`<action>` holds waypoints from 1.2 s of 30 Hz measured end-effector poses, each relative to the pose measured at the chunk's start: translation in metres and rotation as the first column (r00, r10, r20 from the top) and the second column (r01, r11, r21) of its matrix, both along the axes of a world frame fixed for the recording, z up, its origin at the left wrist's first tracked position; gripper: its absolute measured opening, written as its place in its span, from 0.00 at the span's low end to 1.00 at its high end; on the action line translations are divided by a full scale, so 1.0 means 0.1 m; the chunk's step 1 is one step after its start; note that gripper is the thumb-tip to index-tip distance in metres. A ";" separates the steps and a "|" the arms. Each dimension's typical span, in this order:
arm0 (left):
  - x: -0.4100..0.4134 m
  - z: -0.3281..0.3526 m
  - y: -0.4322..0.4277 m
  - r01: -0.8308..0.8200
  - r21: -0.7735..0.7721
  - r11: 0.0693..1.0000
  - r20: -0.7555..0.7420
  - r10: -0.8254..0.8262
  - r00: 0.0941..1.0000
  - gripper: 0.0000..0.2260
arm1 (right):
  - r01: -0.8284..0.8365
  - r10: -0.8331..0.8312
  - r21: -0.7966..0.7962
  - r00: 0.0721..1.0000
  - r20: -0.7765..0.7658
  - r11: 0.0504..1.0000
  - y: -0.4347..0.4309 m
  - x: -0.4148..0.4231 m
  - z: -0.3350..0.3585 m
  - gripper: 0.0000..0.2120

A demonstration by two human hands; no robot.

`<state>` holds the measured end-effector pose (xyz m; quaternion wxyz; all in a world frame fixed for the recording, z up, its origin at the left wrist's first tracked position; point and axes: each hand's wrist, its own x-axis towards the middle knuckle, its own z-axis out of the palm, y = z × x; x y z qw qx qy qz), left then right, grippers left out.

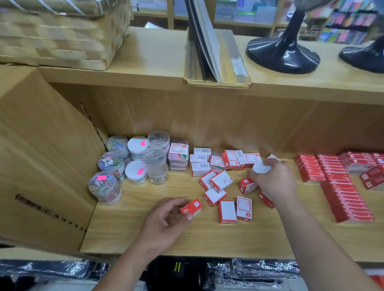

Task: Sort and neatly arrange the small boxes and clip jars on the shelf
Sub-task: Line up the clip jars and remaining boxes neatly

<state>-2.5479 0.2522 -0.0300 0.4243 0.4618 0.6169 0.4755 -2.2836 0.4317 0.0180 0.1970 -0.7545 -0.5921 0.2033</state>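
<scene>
Several small red-and-white boxes (227, 211) lie scattered on the wooden shelf (168, 238). My left hand (165, 221) pinches one red box (191, 207) at the front of the shelf. My right hand (274, 179) grips a small white box (261, 168) over the scattered pile, with another red box (246, 185) just under its fingers. Several clear clip jars (105, 186) with coloured or silver clips stand grouped at the shelf's left end, next to a stack of clear boxes (178, 155).
Neat rows of red boxes (340, 194) fill the shelf's right side. A cardboard carton (33, 152) bounds the left. Above, the top board (152, 59) carries a woven basket (56, 32), a gold tray with folders (216, 63) and two black stands (281, 53). Wrapped goods lie below.
</scene>
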 end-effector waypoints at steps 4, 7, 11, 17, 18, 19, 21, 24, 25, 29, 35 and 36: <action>-0.01 0.02 0.00 0.013 -0.004 1.000 0.004 -0.013 1.000 0.16 | 0.058 -0.058 -0.060 0.998 -0.004 0.997 0.06 -0.04 0.08 0.27; -0.01 0.00 0.00 0.008 0.013 1.000 -0.026 -0.007 1.000 0.20 | 0.038 -0.040 0.083 0.999 0.013 0.996 -0.12 -0.12 0.23 0.21; 0.00 -0.01 -0.02 0.000 0.017 1.000 -0.025 0.000 1.000 0.17 | -0.174 0.215 0.363 0.974 -0.076 0.916 -0.52 -0.38 0.44 0.17; -0.04 0.00 -0.06 -0.028 -0.042 0.999 0.111 0.033 0.993 0.17 | -0.455 0.563 0.360 0.771 -0.300 0.815 -0.85 -1.08 0.70 0.17; -0.07 0.00 -0.09 -0.067 -0.052 0.996 0.151 0.075 0.986 0.16 | -0.488 0.594 0.362 0.748 -0.296 0.794 -0.86 -1.18 0.71 0.17; -0.12 0.00 -0.14 -0.112 -0.053 0.992 0.158 0.120 0.980 0.15 | -0.523 0.626 0.370 0.734 -0.263 0.768 -0.87 -1.28 0.72 0.16; -0.26 0.02 -0.26 -0.195 -0.010 0.981 0.067 0.196 0.978 0.13 | -0.599 0.692 0.388 0.703 -0.163 0.700 -0.84 -1.46 0.73 0.16; -0.54 0.13 -0.40 -0.264 0.064 0.962 -0.061 0.268 0.961 0.15 | -0.685 0.767 0.417 0.639 -0.047 0.597 -0.76 -1.79 0.80 0.17; -0.63 0.17 -0.43 -0.285 0.089 0.954 -0.099 0.293 0.951 0.15 | -0.714 0.791 0.433 0.612 0.005 0.550 -0.73 -1.92 0.81 0.17; -0.91 0.29 -0.48 -0.345 0.164 0.924 -0.146 0.369 0.918 0.14 | -0.816 0.839 0.378 0.522 0.156 0.438 -0.55 -2.37 0.73 0.18; -1.09 0.33 -0.48 -0.395 0.192 0.898 -0.134 0.423 0.896 0.14 | -0.848 0.855 0.318 0.490 0.168 0.424 -0.51 -2.66 0.66 0.15; -1.08 0.35 -0.48 -0.387 0.195 0.901 -0.140 0.416 0.899 0.14 | -0.840 0.850 0.321 0.503 0.159 0.437 -0.53 -2.67 0.66 0.15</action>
